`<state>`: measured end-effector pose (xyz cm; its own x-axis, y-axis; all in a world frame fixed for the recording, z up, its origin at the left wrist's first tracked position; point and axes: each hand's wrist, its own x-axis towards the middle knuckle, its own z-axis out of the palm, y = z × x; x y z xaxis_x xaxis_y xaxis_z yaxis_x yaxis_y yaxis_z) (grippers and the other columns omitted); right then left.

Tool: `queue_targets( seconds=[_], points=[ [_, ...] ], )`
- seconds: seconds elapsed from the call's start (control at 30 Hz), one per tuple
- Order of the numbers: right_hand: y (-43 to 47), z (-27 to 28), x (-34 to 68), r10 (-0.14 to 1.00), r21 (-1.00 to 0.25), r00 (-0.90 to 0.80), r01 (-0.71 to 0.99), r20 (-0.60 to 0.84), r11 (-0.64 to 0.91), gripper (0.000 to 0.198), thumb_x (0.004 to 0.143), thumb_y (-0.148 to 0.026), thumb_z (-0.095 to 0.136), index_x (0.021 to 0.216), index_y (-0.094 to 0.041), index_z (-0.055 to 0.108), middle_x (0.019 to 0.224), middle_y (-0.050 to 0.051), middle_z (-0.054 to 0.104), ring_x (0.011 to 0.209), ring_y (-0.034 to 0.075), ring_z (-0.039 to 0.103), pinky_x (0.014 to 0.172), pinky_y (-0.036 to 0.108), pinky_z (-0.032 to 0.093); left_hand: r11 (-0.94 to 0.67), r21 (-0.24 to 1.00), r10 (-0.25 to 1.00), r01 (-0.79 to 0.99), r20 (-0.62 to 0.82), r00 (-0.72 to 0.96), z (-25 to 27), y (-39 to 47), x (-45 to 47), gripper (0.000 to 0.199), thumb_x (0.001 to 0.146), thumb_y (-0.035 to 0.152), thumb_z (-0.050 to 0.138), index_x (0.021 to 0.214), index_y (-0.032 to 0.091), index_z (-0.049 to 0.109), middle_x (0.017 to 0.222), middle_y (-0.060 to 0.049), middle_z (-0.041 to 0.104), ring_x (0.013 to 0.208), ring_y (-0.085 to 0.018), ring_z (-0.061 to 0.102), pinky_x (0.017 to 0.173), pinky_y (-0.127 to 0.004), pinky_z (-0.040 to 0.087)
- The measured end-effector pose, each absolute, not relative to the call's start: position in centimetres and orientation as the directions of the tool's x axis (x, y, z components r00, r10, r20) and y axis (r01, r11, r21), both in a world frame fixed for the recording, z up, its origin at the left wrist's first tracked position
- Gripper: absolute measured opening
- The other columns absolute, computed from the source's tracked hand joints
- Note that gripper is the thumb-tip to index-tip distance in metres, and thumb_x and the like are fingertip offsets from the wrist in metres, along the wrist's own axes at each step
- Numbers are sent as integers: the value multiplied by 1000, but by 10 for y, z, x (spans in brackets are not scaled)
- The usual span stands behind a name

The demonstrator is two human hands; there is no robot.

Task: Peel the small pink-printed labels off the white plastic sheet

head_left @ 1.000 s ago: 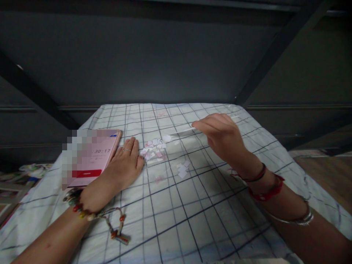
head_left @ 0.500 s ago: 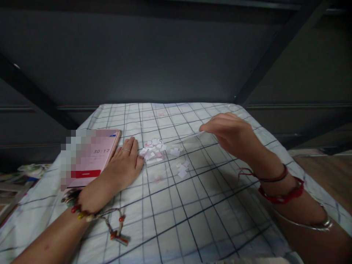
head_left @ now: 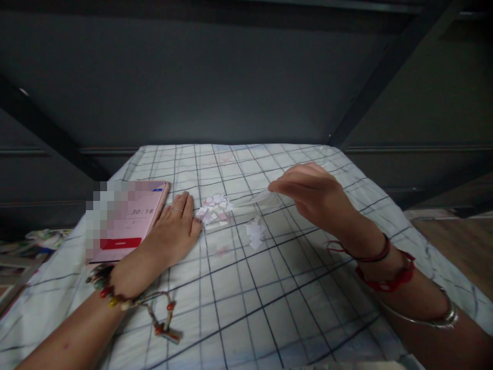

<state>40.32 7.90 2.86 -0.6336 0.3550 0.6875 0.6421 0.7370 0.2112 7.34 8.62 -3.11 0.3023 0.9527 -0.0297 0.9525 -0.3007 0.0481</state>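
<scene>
My left hand lies flat on the checked cloth with its fingers stretched out, beside a phone in a pink case. Just right of its thumb is a loose pile of small white and pinkish paper pieces. With fingertips pinched, my right hand holds up the edge of a clear plastic bag. The bag slopes down to the left, toward the pile. A smaller cluster of white paper pieces sits below it; whether these are inside the clear plastic I cannot tell.
A white cloth with dark grid lines covers the table. Behind its far edge stands a dark panel with slanted frame bars. Assorted items are lower at the left, and a pale object shows at the bottom edge.
My right hand has moved left and slightly down with the bag, which hangs slacker. Paper pieces near the middle have drawn together into one cluster. My left hand has stayed put.
</scene>
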Motion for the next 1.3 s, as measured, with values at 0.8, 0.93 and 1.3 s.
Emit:
queue_targets(
  seconds=[0.8, 0.93, 1.3],
  points=[
    [73, 42, 415, 420, 202, -620, 688, 663, 697, 45, 97, 4, 46, 109, -29, 74, 90, -3, 79, 82, 17, 71, 78, 33, 52, -250, 29, 962, 968, -109, 251, -16, 82, 87, 74, 108, 32, 24, 170, -6, 36, 181, -30, 36, 172, -39, 33, 137, -58, 35],
    [73, 45, 417, 415, 161, -657, 632, 629, 758, 39, 97, 3, 48, 104, -25, 73, 83, -3, 76, 78, 16, 70, 73, 31, 52, -239, 29, 965, 971, -106, 240, -13, 82, 88, 73, 108, 31, 24, 170, -7, 36, 182, -30, 36, 172, -39, 32, 137, -58, 34],
    [73, 54, 434, 500, 41, -606, 661, 619, 749, 35, 99, -4, 49, 96, -26, 76, 80, -2, 77, 76, 17, 74, 73, 31, 57, -247, 7, 968, 969, -45, 247, -25, 83, 86, 70, 108, 27, 31, 170, -3, 39, 180, -28, 40, 170, -39, 36, 135, -58, 39]
  ],
)
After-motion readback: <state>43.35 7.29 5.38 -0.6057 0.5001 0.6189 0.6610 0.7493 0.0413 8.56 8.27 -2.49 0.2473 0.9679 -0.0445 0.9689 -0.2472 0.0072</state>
